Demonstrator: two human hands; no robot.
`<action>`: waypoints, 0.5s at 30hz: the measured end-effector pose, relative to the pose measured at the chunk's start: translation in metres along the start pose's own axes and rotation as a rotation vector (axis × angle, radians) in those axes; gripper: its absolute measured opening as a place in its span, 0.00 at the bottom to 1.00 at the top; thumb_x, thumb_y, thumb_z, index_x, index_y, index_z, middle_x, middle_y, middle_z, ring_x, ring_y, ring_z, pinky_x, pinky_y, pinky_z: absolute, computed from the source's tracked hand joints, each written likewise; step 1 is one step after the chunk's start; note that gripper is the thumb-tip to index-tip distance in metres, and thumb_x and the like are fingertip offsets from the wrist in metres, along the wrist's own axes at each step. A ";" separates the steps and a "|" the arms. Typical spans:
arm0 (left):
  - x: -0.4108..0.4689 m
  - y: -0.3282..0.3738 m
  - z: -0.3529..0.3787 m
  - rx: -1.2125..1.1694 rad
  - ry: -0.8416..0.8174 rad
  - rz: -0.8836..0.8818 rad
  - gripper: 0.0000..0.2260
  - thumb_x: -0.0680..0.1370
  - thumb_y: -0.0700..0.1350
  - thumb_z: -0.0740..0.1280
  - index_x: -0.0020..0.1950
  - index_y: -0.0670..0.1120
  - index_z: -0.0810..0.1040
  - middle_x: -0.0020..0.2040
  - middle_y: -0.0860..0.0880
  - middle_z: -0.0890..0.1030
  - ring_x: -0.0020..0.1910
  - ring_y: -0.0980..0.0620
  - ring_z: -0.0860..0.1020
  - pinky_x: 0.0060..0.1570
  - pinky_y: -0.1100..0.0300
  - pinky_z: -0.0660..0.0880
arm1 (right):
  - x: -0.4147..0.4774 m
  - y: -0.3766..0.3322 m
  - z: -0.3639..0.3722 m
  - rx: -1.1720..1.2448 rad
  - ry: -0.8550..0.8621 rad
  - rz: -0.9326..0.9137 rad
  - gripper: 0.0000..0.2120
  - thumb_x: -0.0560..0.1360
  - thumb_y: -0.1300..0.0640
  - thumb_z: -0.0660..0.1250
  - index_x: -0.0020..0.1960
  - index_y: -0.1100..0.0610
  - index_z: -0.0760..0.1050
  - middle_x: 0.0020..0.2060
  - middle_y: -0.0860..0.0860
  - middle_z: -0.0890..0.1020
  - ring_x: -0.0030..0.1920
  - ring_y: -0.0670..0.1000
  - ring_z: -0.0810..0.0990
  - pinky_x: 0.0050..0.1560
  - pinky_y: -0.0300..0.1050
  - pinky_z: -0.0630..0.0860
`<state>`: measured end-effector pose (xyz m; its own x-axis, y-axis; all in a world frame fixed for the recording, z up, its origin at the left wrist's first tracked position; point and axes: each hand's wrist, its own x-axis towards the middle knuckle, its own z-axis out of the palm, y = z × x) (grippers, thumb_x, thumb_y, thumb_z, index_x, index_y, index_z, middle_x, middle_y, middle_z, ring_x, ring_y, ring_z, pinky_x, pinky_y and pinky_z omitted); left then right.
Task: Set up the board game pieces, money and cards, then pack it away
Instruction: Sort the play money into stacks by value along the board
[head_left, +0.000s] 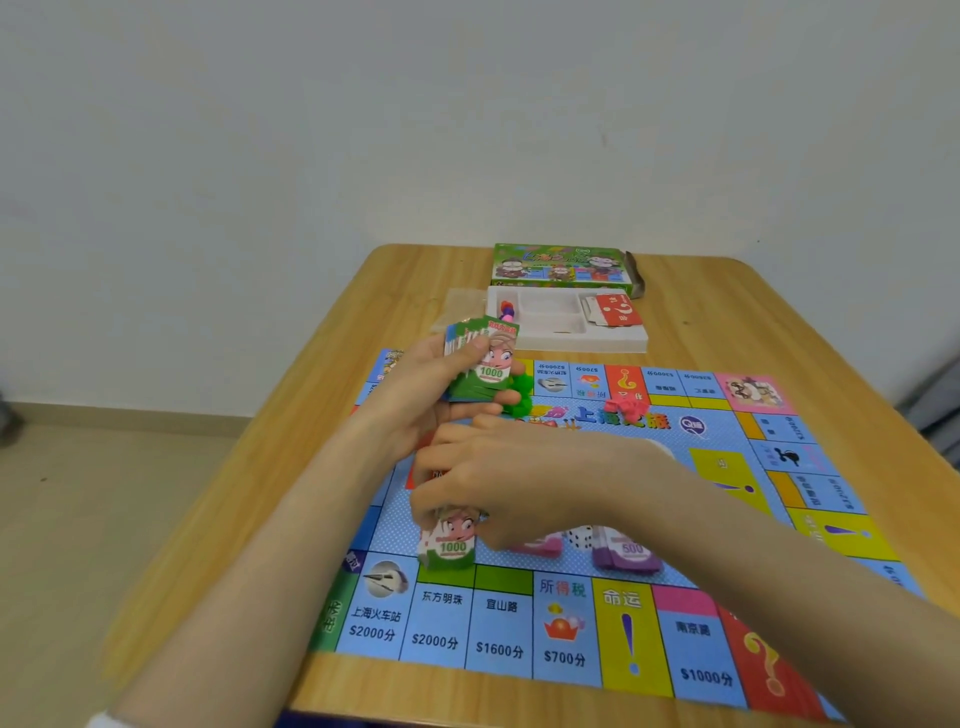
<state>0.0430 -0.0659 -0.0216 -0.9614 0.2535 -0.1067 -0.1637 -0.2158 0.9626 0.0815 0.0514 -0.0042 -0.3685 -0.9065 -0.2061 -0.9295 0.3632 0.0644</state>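
Right hand (498, 478) fingers curled, pinching green 1000 paper-money pile (449, 551) on blue printed game board (727, 436), left hand (431, 395) gripping fanned green banknote stack (483, 364), white die (581, 538) and purple 500 notes (628, 556) nearby, white plastic tray (587, 343), green cardboard box (561, 265) beyond.

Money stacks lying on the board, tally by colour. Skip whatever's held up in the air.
Green 1000 stack, gripped by the right hand: 1
Pink stack: 1
Purple 500 stack: 1
Total: 3
Skipped: fanned notes in the left hand.
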 end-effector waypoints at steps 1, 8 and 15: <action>0.000 0.000 0.000 0.000 -0.001 0.000 0.10 0.80 0.44 0.62 0.58 0.40 0.76 0.43 0.45 0.85 0.35 0.50 0.84 0.29 0.63 0.79 | 0.000 0.000 0.000 0.005 0.001 0.003 0.20 0.71 0.60 0.66 0.61 0.49 0.71 0.59 0.48 0.71 0.59 0.50 0.65 0.58 0.50 0.67; 0.001 0.000 0.000 0.017 -0.011 0.005 0.09 0.81 0.44 0.61 0.56 0.41 0.76 0.43 0.45 0.85 0.36 0.50 0.84 0.30 0.63 0.79 | 0.003 -0.003 0.003 0.036 -0.008 -0.028 0.27 0.70 0.63 0.66 0.66 0.48 0.67 0.63 0.49 0.67 0.61 0.51 0.63 0.51 0.42 0.63; 0.001 -0.001 -0.001 0.007 -0.021 0.005 0.09 0.80 0.44 0.61 0.56 0.41 0.76 0.43 0.45 0.85 0.36 0.50 0.84 0.30 0.63 0.79 | 0.001 -0.001 0.008 0.110 0.032 -0.015 0.22 0.70 0.65 0.65 0.62 0.51 0.71 0.59 0.50 0.70 0.60 0.50 0.64 0.55 0.45 0.65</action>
<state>0.0420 -0.0665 -0.0226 -0.9573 0.2725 -0.0965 -0.1573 -0.2107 0.9648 0.0818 0.0520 -0.0127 -0.3566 -0.9177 -0.1749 -0.9281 0.3694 -0.0459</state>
